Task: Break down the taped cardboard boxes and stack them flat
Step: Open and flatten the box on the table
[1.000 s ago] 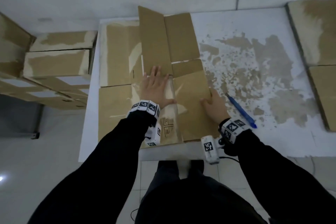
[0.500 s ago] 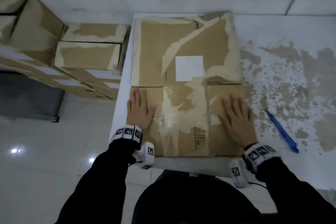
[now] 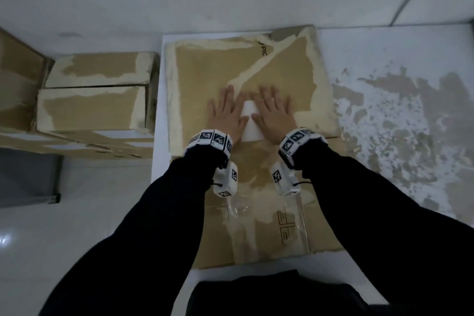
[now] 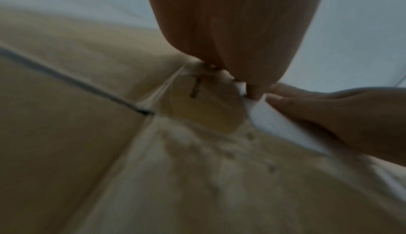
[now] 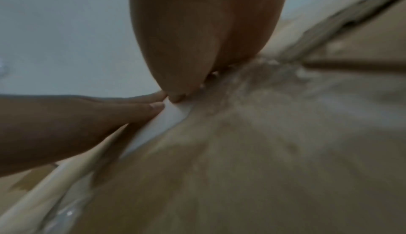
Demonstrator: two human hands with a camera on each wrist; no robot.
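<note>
We see the white worktop [image 3: 384,41] carrying the flattened box [image 3: 200,67] at its left edge, taped boxes [image 3: 92,108] stacked beside it. Our left hand [image 3: 225,113] and right hand [image 3: 274,113] press flat on it, fingers straight, flanking the white label [image 3: 250,123].

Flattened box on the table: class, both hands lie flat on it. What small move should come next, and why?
Probably lift both palms off. The left hand and right hand press open beside the white label, and the flattened box already lies level, while taped boxes wait at the left.
</note>
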